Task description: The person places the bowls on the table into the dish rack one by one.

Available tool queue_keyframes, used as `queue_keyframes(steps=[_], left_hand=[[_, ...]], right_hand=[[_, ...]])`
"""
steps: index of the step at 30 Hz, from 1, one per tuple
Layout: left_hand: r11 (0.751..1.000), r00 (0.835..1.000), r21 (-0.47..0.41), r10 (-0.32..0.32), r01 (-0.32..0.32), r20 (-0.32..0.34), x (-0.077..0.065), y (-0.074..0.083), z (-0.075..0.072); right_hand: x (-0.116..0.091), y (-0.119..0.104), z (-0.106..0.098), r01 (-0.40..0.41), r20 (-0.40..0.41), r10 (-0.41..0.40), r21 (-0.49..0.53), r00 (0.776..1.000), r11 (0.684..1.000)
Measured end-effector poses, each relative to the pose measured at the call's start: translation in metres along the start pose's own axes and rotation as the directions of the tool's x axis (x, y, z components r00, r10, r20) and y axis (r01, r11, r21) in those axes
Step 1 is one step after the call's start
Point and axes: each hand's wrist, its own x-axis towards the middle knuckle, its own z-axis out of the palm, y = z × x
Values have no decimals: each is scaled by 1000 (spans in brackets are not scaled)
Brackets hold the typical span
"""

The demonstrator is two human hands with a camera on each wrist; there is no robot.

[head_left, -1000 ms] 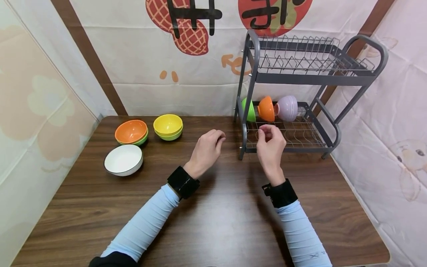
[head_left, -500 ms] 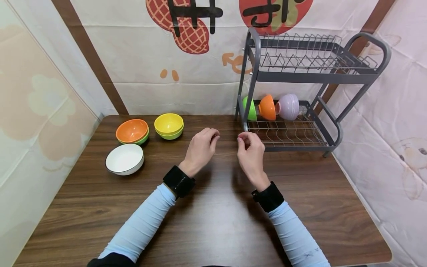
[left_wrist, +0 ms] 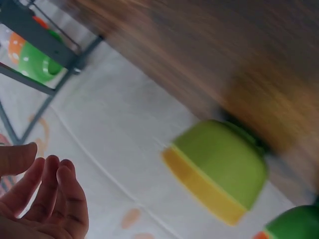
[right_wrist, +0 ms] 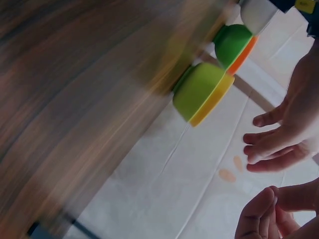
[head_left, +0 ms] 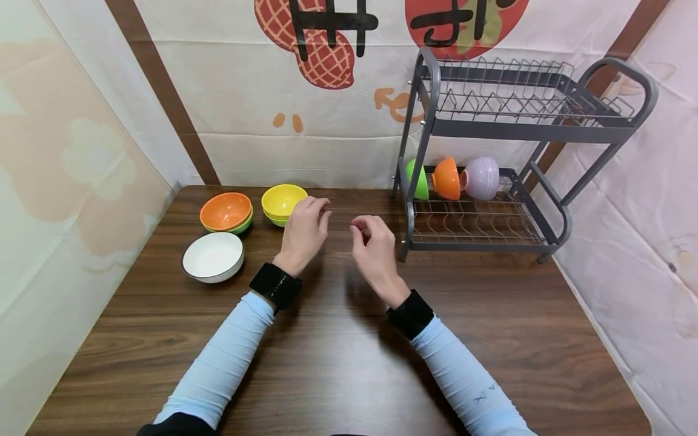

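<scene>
My left hand (head_left: 302, 235) hovers over the table just right of the yellow bowl (head_left: 282, 200), covering part of its edge in the head view. It holds nothing, fingers loosely bent. That yellow bowl is nested in a light green bowl (left_wrist: 224, 164). My right hand (head_left: 375, 249), also without anything in it, hangs left of the rack with thumb and forefinger tips together. Left of the yellow bowl, an orange bowl (head_left: 225, 209) sits in a green bowl (right_wrist: 233, 45). A white bowl (head_left: 212, 257) with a dark rim stands in front of them.
A two-tier grey dish rack (head_left: 523, 130) stands at the back right. On its lower tier a green bowl (head_left: 420, 181), an orange bowl (head_left: 447, 180) and a purple bowl (head_left: 481, 178) rest on their sides in a row. Printed cloth (head_left: 234, 72) walls the table.
Both hands have moved left, the right one away from the front of the rack and the left one up to the yellow bowl. The bowls stay where they were; the head view has shifted slightly.
</scene>
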Motion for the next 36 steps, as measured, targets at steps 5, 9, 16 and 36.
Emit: queue_keyframes(steps=[5,9,16,36], left_hand=[[996,998,70,-52,50,18,-2,-26,0],[987,997,141,-78,78,-3,-3,-46,0],[960,990,246,-139,131,12,-5,-67,-5],[944,977,291,-191,158,89,-4,-78,1]], right_hand=[[-4,-9,17,5,23,-5,39,1000,999],[-9,-14,26,1,56,-5,58,998,998],[-15,-22,39,-2,95,-4,64,996,998],[-21,-25,49,-11,130,1,78,992,997]])
